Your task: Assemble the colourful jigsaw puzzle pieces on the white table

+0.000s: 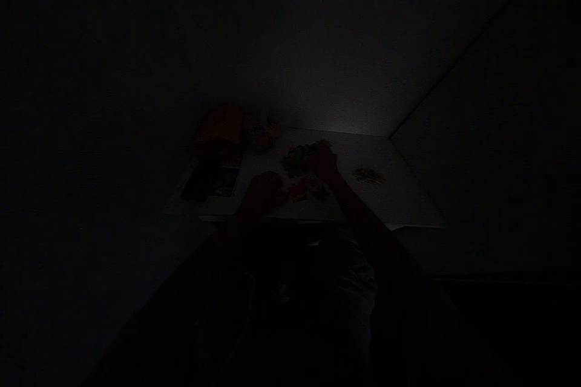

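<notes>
The view is very dark, so most detail is lost; both forearms reach forward and inward from the bottom of the frame, converging on a pale board (363,154) that lies flat ahead of the person.

The left hand (267,191) rests low near the board's near edge, its back turned up and rounded; its fingers look curled downward, but whether they are closed or gripping anything I cannot tell. The right hand (327,163) sits further forward, with the wrist raised and the forearm slanting up from the lower right; its fingers (324,145) reach over the far side of a cluster of small colored pieces (297,159), apparently touching it, though any grip is too dim to tell.

A second, looser cluster of pieces (308,190) lies between the hands, just beside the left hand's fingers; a small third patch (368,175) sits well apart, to the right on the board.

Beyond the left hand, an orange object (221,125) stands past the board's far left corner; a mottled heap (262,136) lies just beside it; a dark, flat object (202,178) and a printed card (226,182) lie along the board's left side. Light clothing (349,278) shows faintly below, between the arms.
</notes>
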{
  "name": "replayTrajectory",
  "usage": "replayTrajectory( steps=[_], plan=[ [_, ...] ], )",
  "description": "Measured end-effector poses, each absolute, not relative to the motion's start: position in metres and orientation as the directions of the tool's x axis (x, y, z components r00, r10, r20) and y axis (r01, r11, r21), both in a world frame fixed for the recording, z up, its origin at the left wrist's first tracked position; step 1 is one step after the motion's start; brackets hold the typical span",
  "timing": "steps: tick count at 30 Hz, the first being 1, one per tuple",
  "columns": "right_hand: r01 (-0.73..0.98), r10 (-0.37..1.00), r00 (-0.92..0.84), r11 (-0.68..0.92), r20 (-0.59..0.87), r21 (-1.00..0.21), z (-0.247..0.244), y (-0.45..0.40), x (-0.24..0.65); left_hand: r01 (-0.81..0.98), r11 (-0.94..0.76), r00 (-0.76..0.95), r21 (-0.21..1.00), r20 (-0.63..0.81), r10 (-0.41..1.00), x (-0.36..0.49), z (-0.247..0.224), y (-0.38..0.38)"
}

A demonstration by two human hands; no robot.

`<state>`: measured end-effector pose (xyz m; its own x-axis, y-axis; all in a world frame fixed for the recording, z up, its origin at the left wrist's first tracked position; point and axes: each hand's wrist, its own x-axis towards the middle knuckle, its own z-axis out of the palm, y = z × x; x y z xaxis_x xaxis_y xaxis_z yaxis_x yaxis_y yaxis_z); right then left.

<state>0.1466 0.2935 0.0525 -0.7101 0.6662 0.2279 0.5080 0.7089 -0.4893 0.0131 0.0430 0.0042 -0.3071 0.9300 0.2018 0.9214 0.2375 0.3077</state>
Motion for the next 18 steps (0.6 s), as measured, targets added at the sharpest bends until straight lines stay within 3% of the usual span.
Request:
replayTrajectory(
  steps=[7, 13, 18],
  plan=[
    [0.42, 0.677, -0.618, 0.714, 0.4, -0.56, 0.071, 0.311, 0.177, 0.916, 0.259, -0.32, 0.305, 0.168, 0.932, 0.015, 0.013, 0.044],
    [0.073, 0.489, -0.503, 0.845, 0.712, -0.529, 0.101, 0.29, 0.224, 0.917, 0.275, -0.327, 0.289, 0.151, 0.933, 0.018, 0.02, 0.045],
    [-0.075, 0.398, -0.38, 0.887, 0.835, -0.457, 0.129, 0.256, 0.261, 0.923, 0.267, -0.317, 0.277, 0.154, 0.936, 0.02, 0.025, 0.046]
  ],
)
